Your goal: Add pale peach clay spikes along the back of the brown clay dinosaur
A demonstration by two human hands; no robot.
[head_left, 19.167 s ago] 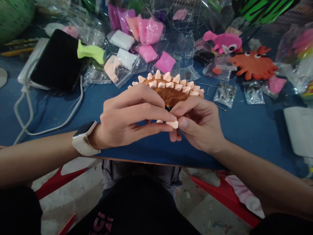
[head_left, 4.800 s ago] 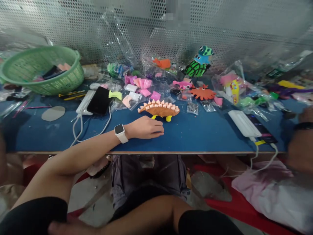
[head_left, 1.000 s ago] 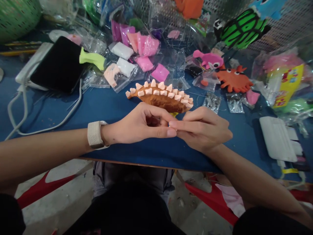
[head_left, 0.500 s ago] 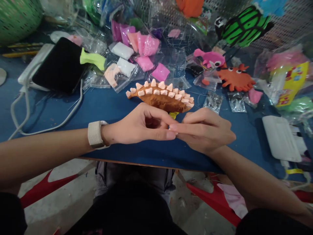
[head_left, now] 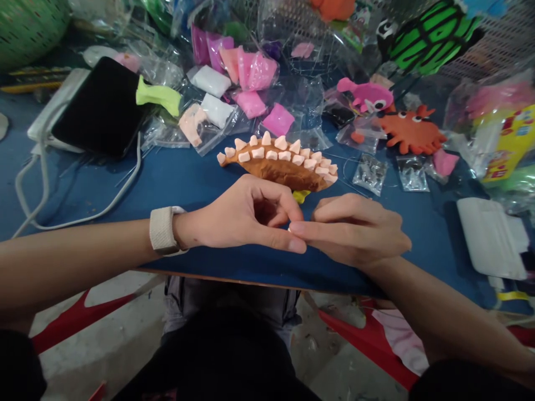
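My left hand (head_left: 251, 220), with a watch band at the wrist, meets my right hand (head_left: 359, 231) at the fingertips over the table's near side. Between their thumbs and index fingers is a tiny bit of pale clay (head_left: 290, 229), mostly covered by the fingers. Just beyond the hands lies a brown clay figure (head_left: 284, 171) with two rows of pale pink clay spikes (head_left: 266, 139) along its curved back. A bit of yellow (head_left: 301, 196) shows under its lower edge, partly behind my left hand.
Around the blue table (head_left: 83, 195) lie a black tablet (head_left: 100, 106) with a white cable, bagged pink clay (head_left: 278, 120), a yellow-green clay piece (head_left: 156, 94), an orange clay crab (head_left: 413, 131), a pink clay fish (head_left: 365, 96), a green-and-black turtle (head_left: 437, 36) and a white power bank (head_left: 489, 236).
My fingertips have shifted slightly, with my left thumb and index finger a little farther apart. Both hands stay together over the same spot, and the view has moved slightly.
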